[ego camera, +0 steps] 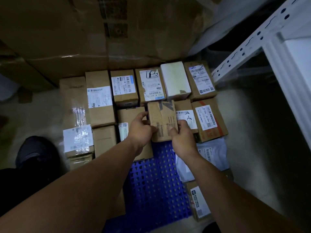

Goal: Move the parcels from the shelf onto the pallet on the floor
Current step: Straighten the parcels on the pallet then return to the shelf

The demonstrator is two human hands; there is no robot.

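A small brown cardboard parcel [162, 120] with dark tape is held from both sides over the blue perforated pallet [156, 185]. My left hand [140, 130] grips its left edge and my right hand [180, 135] grips its lower right corner. Several labelled cardboard parcels lie in rows on the pallet, among them a white box [175, 80] and a red-taped box [209, 119]. The held parcel sits between a brown box [130, 115] on its left and a labelled box [186, 115] on its right.
Large cardboard cartons [84, 31] stand behind the pallet. A white metal shelf frame [262, 36] rises at the right. White plastic mailers [212, 153] lie at the pallet's right edge. My dark shoe [36, 152] is on the pale floor at the left.
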